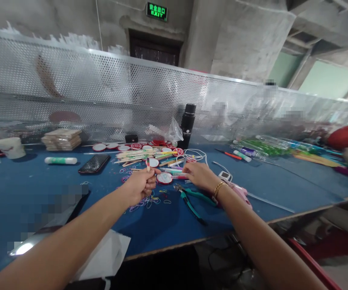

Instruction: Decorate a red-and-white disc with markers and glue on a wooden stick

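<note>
My left hand [142,186] is closed, with a short stick [148,164] with coloured bands standing up between thumb and fingers. Just right of it lies a round white disc with a red rim [164,178]. My right hand [202,175] has its fingers drawn together over several pens [177,170]; whatever is in its fingertips is too small to name. Below that hand rest cutting pliers with teal handles [189,201], their jaws toward the disc. Small coloured rubber bands [146,201] are scattered under my left hand. Behind both hands is a pile of wooden sticks [137,156].
A black bottle [187,125] stands against the perforated metal screen [107,88]. To the left lie a phone [94,164], a glue stick [61,160], stacked wooden pieces [61,139] and a paper cup [10,147]. A white cable [201,155] loops behind my right hand.
</note>
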`<state>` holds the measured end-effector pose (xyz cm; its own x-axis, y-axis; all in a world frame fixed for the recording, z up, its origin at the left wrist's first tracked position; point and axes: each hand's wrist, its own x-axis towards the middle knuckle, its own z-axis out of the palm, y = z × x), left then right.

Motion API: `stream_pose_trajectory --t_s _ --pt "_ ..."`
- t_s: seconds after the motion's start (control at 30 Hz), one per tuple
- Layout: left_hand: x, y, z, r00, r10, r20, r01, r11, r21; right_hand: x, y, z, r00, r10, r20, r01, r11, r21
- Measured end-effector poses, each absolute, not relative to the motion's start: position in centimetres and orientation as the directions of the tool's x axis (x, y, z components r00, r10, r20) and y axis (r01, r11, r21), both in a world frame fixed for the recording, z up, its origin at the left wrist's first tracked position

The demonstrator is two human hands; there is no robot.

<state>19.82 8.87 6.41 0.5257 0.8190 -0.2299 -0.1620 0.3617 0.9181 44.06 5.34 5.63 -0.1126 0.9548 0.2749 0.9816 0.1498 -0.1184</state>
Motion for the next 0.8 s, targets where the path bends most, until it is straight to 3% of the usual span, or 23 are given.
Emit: stream_pose_trajectory --t_s 0.27,0.5,0.6,0.7,0.8 --pt "19.8 8.9 6.2 0.55 0.805 -0.22 -0.175 0.369 0.913 42.8 4.7 6.3 -0.149 0.9 0.41 0.964 0.224 -0.142" --pt "19.8 9.1 6.1 0.561 0.8 -0.21 -0.211 0.384 0.899 44.0 4.9 6.5 -0.075 0.976 0.206 0.997 0.079 -0.01" --pt "19.8 9.0 6.2 0.565 0.799 -0.206 -0.218 0.386 0.896 45.0 5.1 6.3 -0.046 0.994 0.095 0.999 0.048 -0.02" --pt "19.9 8.9 6.4 0.553 0.805 -0.214 -0.197 0.375 0.906 45.7 5.2 6.3 -0.04 0.991 0.126 0.998 0.045 -0.036" --pt "19.9 8.8 6.5 0.538 0.813 -0.221 -0.166 0.36 0.918 45.6 5.4 6.5 -0.002 0.984 0.178 0.995 -0.016 0.099"
